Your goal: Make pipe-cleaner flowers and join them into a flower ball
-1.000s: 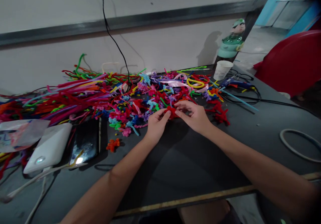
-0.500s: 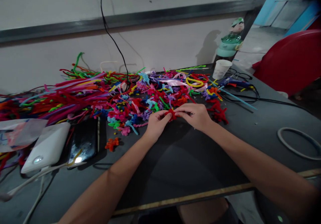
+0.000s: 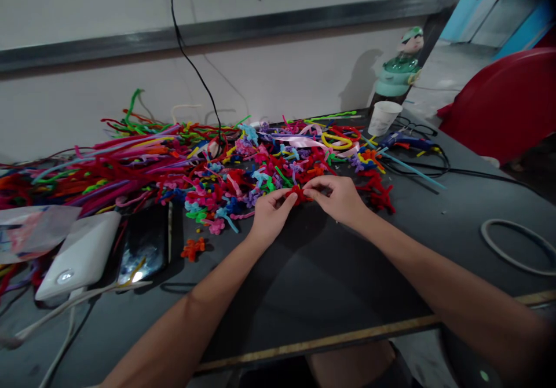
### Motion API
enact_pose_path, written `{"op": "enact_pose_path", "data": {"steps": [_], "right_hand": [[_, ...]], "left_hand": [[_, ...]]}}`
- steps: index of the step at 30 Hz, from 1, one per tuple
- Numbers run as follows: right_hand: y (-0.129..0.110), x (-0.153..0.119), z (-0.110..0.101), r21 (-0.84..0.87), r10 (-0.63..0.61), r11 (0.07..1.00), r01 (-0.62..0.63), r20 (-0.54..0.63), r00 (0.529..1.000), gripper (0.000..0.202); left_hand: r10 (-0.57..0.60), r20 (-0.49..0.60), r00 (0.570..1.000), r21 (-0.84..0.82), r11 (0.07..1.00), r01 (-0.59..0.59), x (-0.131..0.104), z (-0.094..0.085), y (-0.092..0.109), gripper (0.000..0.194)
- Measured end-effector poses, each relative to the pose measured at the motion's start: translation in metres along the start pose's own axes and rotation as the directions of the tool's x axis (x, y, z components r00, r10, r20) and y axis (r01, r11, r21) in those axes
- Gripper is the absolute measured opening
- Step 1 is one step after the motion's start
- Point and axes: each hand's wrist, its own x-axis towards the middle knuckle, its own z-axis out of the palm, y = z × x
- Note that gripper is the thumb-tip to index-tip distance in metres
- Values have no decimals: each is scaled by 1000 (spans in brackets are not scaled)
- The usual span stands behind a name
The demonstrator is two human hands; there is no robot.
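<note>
One bumpy red fuzzy-wire piece, pinched by left hand and, at its three o'clock, right hand, now shows more, suggesting unfinished shaping.

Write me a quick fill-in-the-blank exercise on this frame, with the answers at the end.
1. The left hand and right hand hold a pipe-cleaner piece coloured ____.
2. The stray pipe-cleaner shape lying near the smartphone is ____.
3. In the picture, the white power bank lies to the ____ of the smartphone.

Missing words: red; orange; left.
</note>
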Motion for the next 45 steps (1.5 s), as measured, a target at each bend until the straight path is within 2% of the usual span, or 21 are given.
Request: {"op": "enact_pose_path", "data": {"steps": [3,6,9,13,16,18,19,20,24,29,31,33,35,37,40,45], "right_hand": [[-3,1,-2,-10,21,1000,-20,50,999,10],[-4,2,-4,56,39,997,-48,168,985,11],[-1,4,-5,184,119,967,-178,292,949,14],[2,6,-6,317,275,850,-421,416,867,18],[1,6,-7,357,412,714,-603,482,773,21],[-1,5,-8,370,462,638,-676,518,720,22],[-2,5,-8,373,475,619,-691,523,708,23],[-2,5,-7,375,481,617,-691,516,709,23],[0,5,-4,391,455,669,-632,457,764,21],[4,4,0,404,401,709,-578,442,802,17],[5,4,1,403,368,761,-509,378,850,18],[5,4,1,378,322,835,-399,252,912,21],[5,4,1,331,294,886,-325,139,945,25],[4,3,2,297,289,900,-318,138,947,28],[4,1,6,268,259,913,-308,204,944,26],[4,-1,10,272,253,924,-267,85,964,28]], "left_hand": [[114,-31,993,168,980,-107,-3,-1,2,23],[197,-56,979,259,950,-176,-6,-1,4,21],[246,-49,968,295,930,-221,-8,0,6,19],[295,-37,955,344,901,-264,-11,1,7,19],[328,-15,944,374,878,-299,-12,2,7,18],[343,0,939,383,868,-317,-12,3,7,18],[341,2,940,383,868,-316,-12,3,7,18],[332,-1,943,379,873,-307,-12,3,7,19],[269,-29,963,331,912,-245,-11,3,7,18],[204,-47,978,264,947,-185,-9,1,8,18],[155,-57,986,217,966,-140,-8,1,7,19],[81,-64,995,143,987,-72,-6,1,6,19],[0,-71,997,38,999,3,-4,3,5,21],[-68,-83,994,-78,995,61,-1,3,4,22],[-120,-100,988,-203,974,98,3,3,1,23],[-137,-83,987,-241,964,113,4,1,-2,22]]}}
